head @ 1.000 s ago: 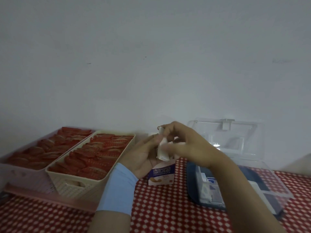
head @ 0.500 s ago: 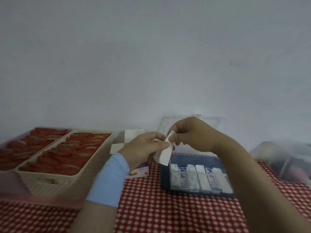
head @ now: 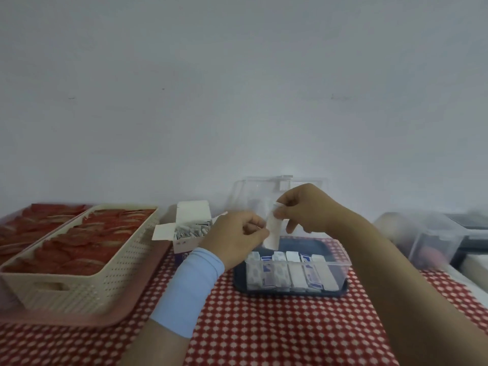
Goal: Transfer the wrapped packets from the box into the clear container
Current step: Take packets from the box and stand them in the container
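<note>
A small cardboard box point(head: 184, 235) stands open on the checked cloth, with several white wrapped packets upright inside it. To its right a clear container point(head: 340, 273) with its lid tilted back holds rows of white and blue packets. Above the container's left end both hands pinch a thin stack of white wrapped packets point(head: 273, 233). My right hand point(head: 303, 207) grips the stack's top edge. My left hand point(head: 235, 237), with a light blue wristband below it, holds the stack's left side. The stack hangs apart from the packets below.
Two cream perforated baskets point(head: 87, 283) full of red sachets sit on a pink tray point(head: 79, 319) at the left. A dark blue tray point(head: 290, 293) lies under the clear container. A frosted plastic bin point(head: 427, 239) stands at the right, with the grey wall close behind everything.
The stack of packets has travelled right from above the cardboard box to above the clear container, both hands moving with it. The view has shifted too, bringing the open box into sight.
</note>
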Available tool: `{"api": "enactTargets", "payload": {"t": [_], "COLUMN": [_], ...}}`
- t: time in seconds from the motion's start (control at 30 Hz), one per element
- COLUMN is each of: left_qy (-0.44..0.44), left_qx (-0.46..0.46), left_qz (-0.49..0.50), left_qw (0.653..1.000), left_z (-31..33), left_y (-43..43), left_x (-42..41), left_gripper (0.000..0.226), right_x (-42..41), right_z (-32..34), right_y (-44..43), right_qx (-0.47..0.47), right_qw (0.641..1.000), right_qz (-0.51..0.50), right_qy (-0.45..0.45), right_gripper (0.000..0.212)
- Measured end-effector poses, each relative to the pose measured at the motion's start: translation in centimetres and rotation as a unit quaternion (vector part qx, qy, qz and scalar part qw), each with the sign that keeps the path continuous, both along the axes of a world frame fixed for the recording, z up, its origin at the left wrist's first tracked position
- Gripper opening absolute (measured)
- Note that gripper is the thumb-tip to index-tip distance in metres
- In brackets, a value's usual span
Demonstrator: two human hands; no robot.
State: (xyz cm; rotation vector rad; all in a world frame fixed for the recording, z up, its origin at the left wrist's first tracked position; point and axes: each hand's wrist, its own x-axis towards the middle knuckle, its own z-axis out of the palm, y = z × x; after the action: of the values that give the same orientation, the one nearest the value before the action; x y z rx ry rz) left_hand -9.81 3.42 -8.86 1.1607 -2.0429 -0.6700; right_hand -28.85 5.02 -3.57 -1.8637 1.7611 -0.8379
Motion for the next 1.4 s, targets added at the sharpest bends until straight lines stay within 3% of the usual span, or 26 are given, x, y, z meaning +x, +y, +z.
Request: {"api": "enactTargets", "payload": {"t": [0.17, 0.33, 0.43, 0.63, 0.73, 0.8, 0.93, 1.17, 1.4], "left_qy": [-0.192, -0.354, -0.394, -0.432, -0.435, -0.434, -0.429, -0.41, -0.346], "left_qx": [-0.046, -0.046, -0.066, -0.088, -0.076, -0.064, -0.063, -0.053, -0.019], "left_qz": [-0.06, -0.085, -0.084, -0.074, -0.075, -0.069, -0.052, -0.059, -0.085], "left_qw": [0.978, 0.93, 0.913, 0.894, 0.894, 0.896, 0.9, 0.909, 0.934], "left_z": [-0.2, -0.7, -0.9, -2.3, -2.9, -3.0, -2.8, -2.6, -1.3], "left_y": [0.4, 1.0, 1.1, 0.3, 0.1, 0.2, 0.5, 0.7, 0.8], "left_x": [0.2, -0.5, -0.9, -1.2, -1.3, -1.4, -1.8, -1.8, -1.1], "left_gripper": [0.026, 0.039, 0.033, 0.027, 0.015, 0.016, 0.028, 0.03, 0.03], "right_x": [-0.3, 1.1, 1.5, 2.6, 3.5, 3.9, 4.1, 3.0, 3.3], "right_z": [-2.4, -4.9, -5.8, -6.5, -7.0, -7.2, -7.4, -5.9, -5.3], "right_y": [-1.8, -3.0, -3.6, -4.4, -4.8, -5.1, -5.3, -4.0, -3.0], "right_qx": [0.048, 0.119, 0.153, 0.168, 0.19, 0.19, 0.19, 0.105, 0.157], "right_qw": [0.991, 0.983, 0.973, 0.959, 0.928, 0.918, 0.912, 0.922, 0.927], "right_qz": [0.004, 0.026, 0.03, 0.014, -0.001, -0.014, -0.023, -0.015, 0.041], "right_qy": [0.123, 0.14, 0.168, 0.229, 0.32, 0.348, 0.364, 0.371, 0.339], "right_gripper": [0.014, 0.011, 0.009, 0.017, 0.026, 0.021, 0.033, 0.009, 0.014]}}
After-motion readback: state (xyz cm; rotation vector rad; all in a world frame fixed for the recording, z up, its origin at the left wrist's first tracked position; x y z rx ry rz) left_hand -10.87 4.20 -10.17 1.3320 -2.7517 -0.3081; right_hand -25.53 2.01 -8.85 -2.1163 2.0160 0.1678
